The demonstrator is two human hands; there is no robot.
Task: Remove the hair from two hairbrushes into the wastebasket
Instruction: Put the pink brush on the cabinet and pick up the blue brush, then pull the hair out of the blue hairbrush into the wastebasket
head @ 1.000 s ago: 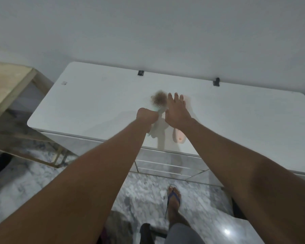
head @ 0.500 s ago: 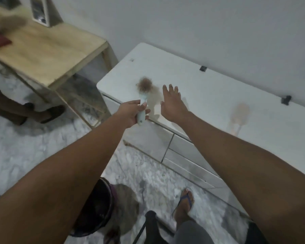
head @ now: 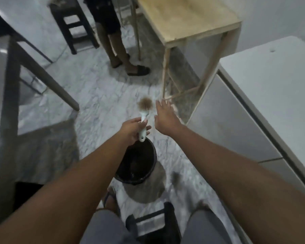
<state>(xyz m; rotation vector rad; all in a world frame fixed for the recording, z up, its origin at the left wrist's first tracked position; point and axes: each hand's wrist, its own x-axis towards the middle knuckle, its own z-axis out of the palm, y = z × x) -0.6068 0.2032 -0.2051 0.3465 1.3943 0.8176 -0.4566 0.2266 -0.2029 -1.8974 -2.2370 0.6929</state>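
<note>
My left hand grips the pale handle of a hairbrush whose head is covered by a brown tuft of hair. The brush is held out above the marble floor, just beyond a black round wastebasket that stands on the floor under my left wrist. My right hand is open with fingers spread, a little to the right of the brush head and not touching it. No second hairbrush is in view.
A white cabinet runs along the right. A light wooden table stands ahead, with another person's legs beside it. A dark stool is farther back, and a slanted furniture leg is on the left. A dark clump lies by the basket.
I have turned left, away from the white cabinet, carrying the brush from above its top out over the floor near the wastebasket. My right hand stayed open beside it.
</note>
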